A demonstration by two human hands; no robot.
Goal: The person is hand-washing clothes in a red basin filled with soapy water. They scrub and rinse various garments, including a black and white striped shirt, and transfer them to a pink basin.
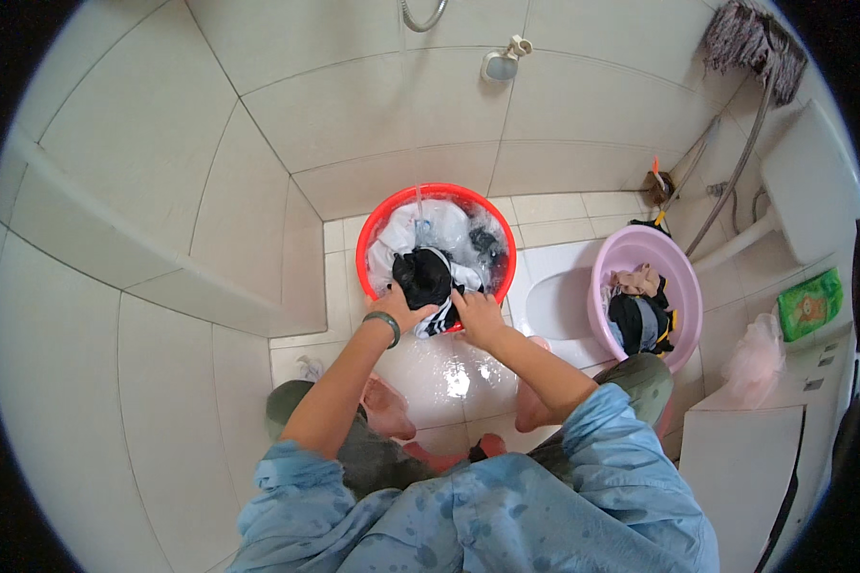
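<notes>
Water runs from above into a red plastic basin [441,190] on the tiled floor. In the basin lie wet white clothes [441,220] and darker cloth, with foam about them. My left hand [399,309], a dark bangle at its wrist, grips the near edge of a black wet garment [421,278] with thumb and fingers. My right hand [479,315] is at the basin's near right rim, its fingers closed on a black-and-white striped garment [441,319] that hangs over the rim. Parts of the fingers of both hands are hidden by the cloth.
Right of the red basin is a white squat toilet [559,304]. A pink basin [690,286] with clothes stands partly over it. A mop [749,46], a green packet [810,304], a pink mesh bag [756,362] and a white cabinet [742,444] are further right. The floor is wet.
</notes>
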